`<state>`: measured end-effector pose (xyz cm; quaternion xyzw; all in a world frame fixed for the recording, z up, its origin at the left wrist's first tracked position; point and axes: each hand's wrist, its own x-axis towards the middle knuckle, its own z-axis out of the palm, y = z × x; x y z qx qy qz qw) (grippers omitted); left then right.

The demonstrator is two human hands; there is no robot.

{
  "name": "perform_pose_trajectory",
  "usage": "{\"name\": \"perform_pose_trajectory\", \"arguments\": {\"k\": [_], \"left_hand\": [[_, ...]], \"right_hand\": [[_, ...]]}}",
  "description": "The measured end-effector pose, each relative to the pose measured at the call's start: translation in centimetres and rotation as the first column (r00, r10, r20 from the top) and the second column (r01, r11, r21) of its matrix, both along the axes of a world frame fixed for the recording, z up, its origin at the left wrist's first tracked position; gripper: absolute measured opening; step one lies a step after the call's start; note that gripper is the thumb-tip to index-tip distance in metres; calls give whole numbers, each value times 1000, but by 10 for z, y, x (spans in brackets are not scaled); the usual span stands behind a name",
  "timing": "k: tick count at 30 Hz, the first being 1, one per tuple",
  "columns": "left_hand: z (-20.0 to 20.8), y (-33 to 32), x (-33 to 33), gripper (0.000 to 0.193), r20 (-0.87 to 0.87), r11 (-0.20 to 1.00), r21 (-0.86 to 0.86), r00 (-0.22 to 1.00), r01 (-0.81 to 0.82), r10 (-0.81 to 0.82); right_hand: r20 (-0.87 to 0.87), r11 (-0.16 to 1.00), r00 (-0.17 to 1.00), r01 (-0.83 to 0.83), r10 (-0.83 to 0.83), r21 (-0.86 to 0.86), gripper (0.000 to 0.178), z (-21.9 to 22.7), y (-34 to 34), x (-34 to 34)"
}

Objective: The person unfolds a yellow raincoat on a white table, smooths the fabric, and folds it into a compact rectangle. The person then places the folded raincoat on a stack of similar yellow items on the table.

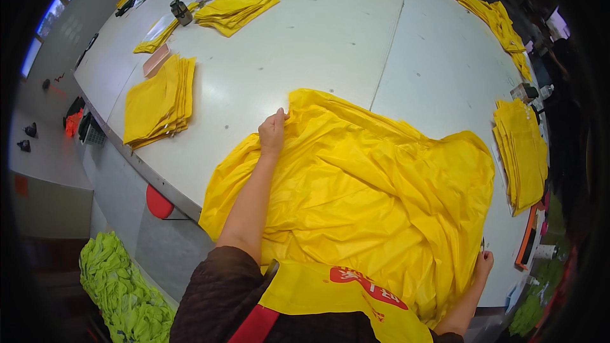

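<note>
A large yellow sheet of thin, crumpled fabric (pixel 375 184) spreads over the table in front of me, gathered in loose folds. At its far left edge, my left hand (pixel 273 132) is closed on the fabric, thumb and fingers pinched together. My right hand (pixel 484 264) is low on the right, beside the near right edge of the cloth. Its fingers are closed, and a small dark tool (pixel 483 242) sticks up from them; its kind is too small to tell. The lower part of the fabric reaches my yellow apron (pixel 311 289) with red print.
On the white table (pixel 318 38), yellow folded stacks lie at left (pixel 159 101), far left (pixel 238 6) and right (pixel 521 152). A dark bottle (pixel 181 12) stands by the far stack. Lime-green cloth (pixel 124 289) is heaped below left, near a red stool seat (pixel 159 202).
</note>
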<state>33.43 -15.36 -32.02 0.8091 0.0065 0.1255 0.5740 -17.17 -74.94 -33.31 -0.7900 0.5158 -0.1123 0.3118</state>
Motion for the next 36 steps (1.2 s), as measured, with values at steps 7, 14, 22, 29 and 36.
{"name": "perform_pose_trajectory", "arguments": {"k": [7,14,22,29,36], "left_hand": [[-13,3,8,33,-162,999,22,986,-24,28],[-15,-7,9,30,-276,999,41,961,-15,26],[-27,-3,-6,22,0,999,29,1000,-22,22],[-24,-5,-9,21,110,996,93,994,-9,-1],[-22,-6,-9,19,133,991,130,991,-32,15]], "right_hand": [[531,933,771,242,-352,268,11,62,12,43],[275,844,811,-537,516,1,28,90,142,259],[191,314,298,-947,935,-63,21,92,375,454],[-61,92,130,-899,990,-427,23,53,421,509],[-60,39,73,-898,996,-438,22,44,417,511]]}}
